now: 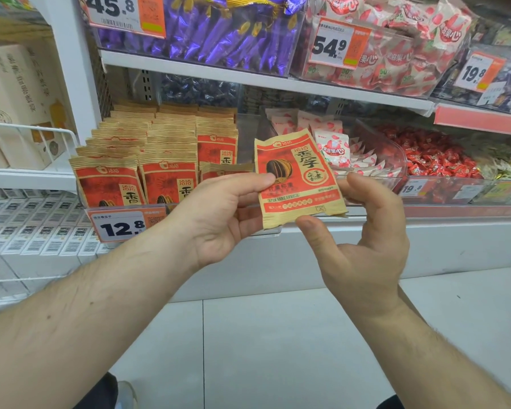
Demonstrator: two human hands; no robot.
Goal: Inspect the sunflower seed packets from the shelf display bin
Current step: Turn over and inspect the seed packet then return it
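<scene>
Shelving: white store shelving [189,67] fills the upper half of the view, with clear bins in two tiers; pale floor tiles [278,349] lie below.
Upper tier: purple foil-wrapped sweets [233,33] behind a 45.8 tag, then pink-and-white snack packs [396,54] with a 54.9 tag [334,44]; a 19.8 tag further right.
Left side: cream cartons [15,104] with vertical print stand behind a white wire rail.
Display bin: lower tier, left of centre, clear-fronted display bin [171,205] packed with upright rows of sunflower seed packets [165,160], tan kraft edges, red panels, seed picture; a 12.8 price tag [124,227] clipped on its front edge.
Neighbouring bins: small white-and-pink packets [334,150] just right, then red-wrapped candies [437,156].
Left hand: left hand [219,219], palm up, thumb lying across the left edge of one packet, fingers curled behind it; pinching it.
Right hand: right hand [363,237], fingers loosely spread and bent; thumb tip touches the packet's bottom edge, the index finger sits near its right edge, whether touching cannot be told. Not clamped round it.
Held packet: single sunflower seed packet [298,178], out of the bin, in front of the shelf between both hands, printed face toward the camera, tilted slightly, paper creased, lower right corner crumpled.
</scene>
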